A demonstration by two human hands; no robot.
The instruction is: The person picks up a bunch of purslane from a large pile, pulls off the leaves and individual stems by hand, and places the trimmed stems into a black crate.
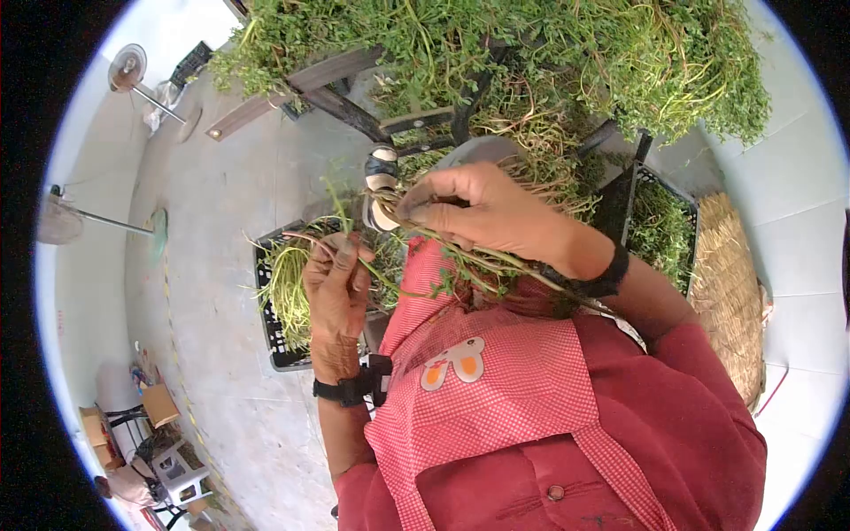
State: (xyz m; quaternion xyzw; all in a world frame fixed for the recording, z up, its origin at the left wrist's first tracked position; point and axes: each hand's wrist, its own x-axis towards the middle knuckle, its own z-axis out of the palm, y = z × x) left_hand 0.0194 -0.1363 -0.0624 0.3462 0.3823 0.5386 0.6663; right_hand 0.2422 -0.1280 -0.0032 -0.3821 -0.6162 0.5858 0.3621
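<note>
My right hand (pixel 487 212) is closed around several long green stems (pixel 496 261) with small leaves. They trail below it across my lap toward the right forearm. My left hand (pixel 336 283), lower and to the left, pinches a thin reddish-green stem (pixel 308 239) between thumb and fingers. Just left of that hand, a black crate (pixel 266 305) on the floor holds a bunch of pale green stems (pixel 288 288). A red checked apron (pixel 496 389) covers my lap.
Leafy green plants (pixel 531 53) are heaped on a dark-framed table ahead, with more stems (pixel 540 124) beneath. At right stand another black crate (pixel 664 221) of greens and a straw-coloured woven bundle (pixel 726 292). Two standing fans (pixel 128 66) and a white stool (pixel 180 469) are at left.
</note>
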